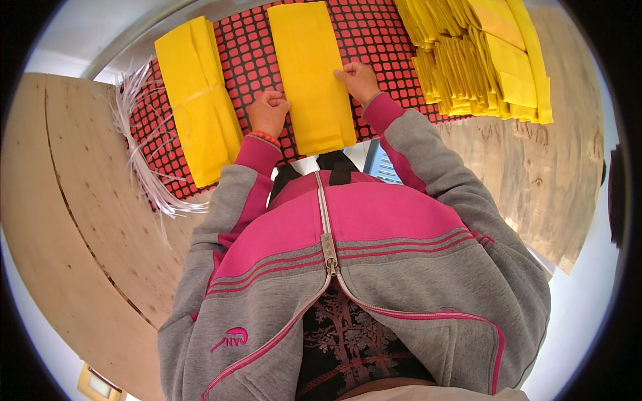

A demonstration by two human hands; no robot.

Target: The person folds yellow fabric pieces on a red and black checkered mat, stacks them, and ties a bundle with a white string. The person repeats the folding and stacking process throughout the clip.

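Note:
A long folded yellow cloth lies lengthwise before me on a red-and-black patterned mat. My left hand, a red beaded bracelet at its wrist, is closed at the cloth's left edge with the fingers curled together. Farther up the opposite edge, my right hand pinches the cloth between thumb and fingers. To the left rests a thicker yellow bundle with a thin pale strip across its middle.
Many folded yellow cloths are piled in a stack at the far right. White strips hang loosely over the mat's left end. Wooden boards extend on the left, another wooden surface on the right. Something blue and slotted shows below the mat.

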